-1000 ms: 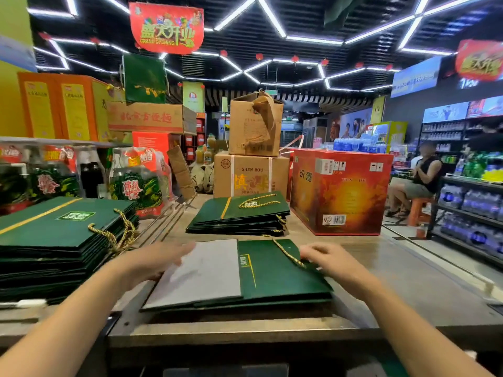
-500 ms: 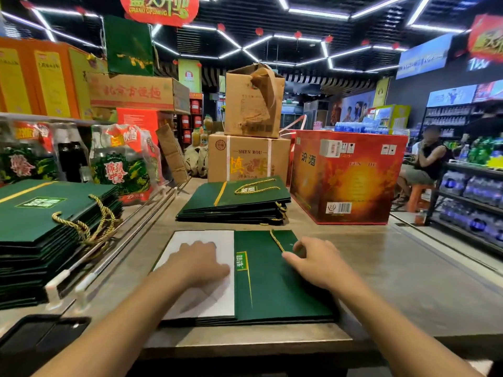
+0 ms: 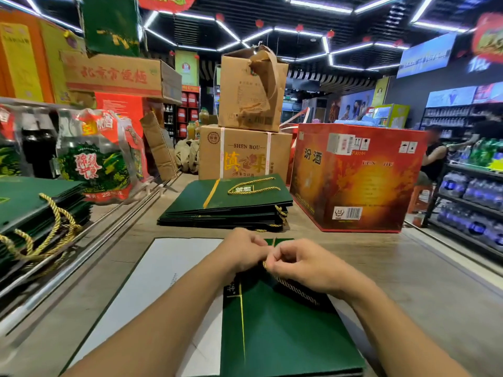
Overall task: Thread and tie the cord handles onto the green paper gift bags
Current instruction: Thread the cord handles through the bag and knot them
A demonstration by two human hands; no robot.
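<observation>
The worktop is long and wooden, and it carries all the things. On its far right stands a big red carton. At the left lies the left stack of green bags with gold handles. Straight ahead lies the middle stack of the same bags, also with handles on. Nearest to the person lies the green bag in work, flat, with a white sheet touching its left side.

Half a second ago the hands lay flat, the left one on the white sheet and the right one on the bag beside the cord. Now both have come together over the far edge of the bag. The right hand has its fingers curled and pinches the gold cord, which runs back under this hand across the green paper. The left hand is curled too and meets the same spot. It seems to pinch the cord end, though its fingertips are partly hidden. Probably the smoothing is over and the threading or knotting of this handle begins. Whether the cord already passes a hole cannot be told.

For moving, bare worktop lies to the right of the bag as far as the worktop's edge. Only a narrow strip separates the hands from the middle stack. On the left, metal rails run near the white sheet, so there is less room there.
</observation>
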